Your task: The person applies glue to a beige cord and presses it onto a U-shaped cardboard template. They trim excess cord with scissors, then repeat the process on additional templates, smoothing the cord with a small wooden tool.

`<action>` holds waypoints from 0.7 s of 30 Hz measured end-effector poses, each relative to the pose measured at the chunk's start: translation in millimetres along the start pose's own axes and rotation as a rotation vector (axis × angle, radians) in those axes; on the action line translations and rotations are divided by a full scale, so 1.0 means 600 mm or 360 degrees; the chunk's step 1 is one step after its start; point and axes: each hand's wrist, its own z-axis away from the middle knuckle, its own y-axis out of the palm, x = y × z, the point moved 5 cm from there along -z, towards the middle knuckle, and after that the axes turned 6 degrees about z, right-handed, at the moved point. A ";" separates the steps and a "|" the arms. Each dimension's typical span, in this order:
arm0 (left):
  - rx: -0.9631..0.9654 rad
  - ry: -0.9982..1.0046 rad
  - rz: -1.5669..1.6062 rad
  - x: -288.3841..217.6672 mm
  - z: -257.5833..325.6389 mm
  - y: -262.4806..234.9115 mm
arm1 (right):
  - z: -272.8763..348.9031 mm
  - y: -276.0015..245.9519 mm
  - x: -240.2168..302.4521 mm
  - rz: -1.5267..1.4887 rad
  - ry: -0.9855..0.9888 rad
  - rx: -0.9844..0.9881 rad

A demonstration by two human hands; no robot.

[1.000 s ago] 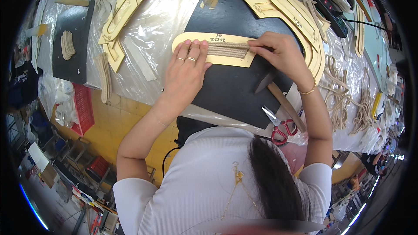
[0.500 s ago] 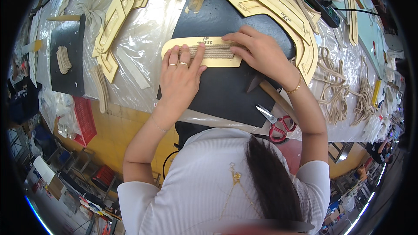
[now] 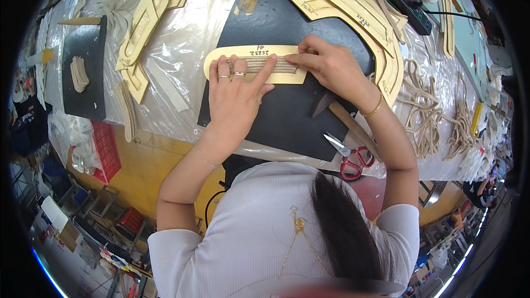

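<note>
A pale yellow template board (image 3: 298,78) with one rounded end lies on a black mat (image 3: 276,113). Side by side in its long slot run several beige braided cords (image 3: 254,66). My left hand (image 3: 234,96) rests on the board with fingers spread, the tips pressing on the cords. At the cords' right end, my right hand (image 3: 334,66) pinches a cord between thumb and forefinger; the fingers partly hide the end. Below my right hand lies a hammer (image 3: 353,127) with a wooden handle, and near it red-handled scissors (image 3: 351,157), their blades apart.
More yellow templates (image 3: 144,27) lie at the left, and others (image 3: 364,19) are stacked at the right. Loose cord bundles (image 3: 425,110) cover the table's right side. A smaller black mat (image 3: 83,72) holds a short cord bundle. A red basket (image 3: 106,152) stands below the table's left edge.
My left forefinger has slid right along the cords. My right fingers have drawn together into a pinch and shifted slightly right at the cords' end.
</note>
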 end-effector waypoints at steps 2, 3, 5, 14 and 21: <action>0.0009 -0.0009 -0.0054 -0.002 -0.002 0.005 | 0.006 -0.002 0.005 0.0195 -0.0030 0.0016; -0.0013 -0.0006 -0.0060 -0.003 -0.002 0.005 | 0.011 -0.006 0.011 0.0345 -0.0064 -0.0004; -0.0018 -0.0003 -0.0083 -0.003 -0.002 0.006 | 0.020 -0.008 0.021 0.0522 -0.0057 -0.0024; -0.0159 -0.0090 0.0320 0.060 0.006 -0.012 | 0.067 -0.094 0.028 0.0160 0.0344 -0.0391; -0.0163 -0.0340 0.1011 0.151 0.035 0.000 | 0.263 -0.108 0.102 -0.0100 0.0788 0.0154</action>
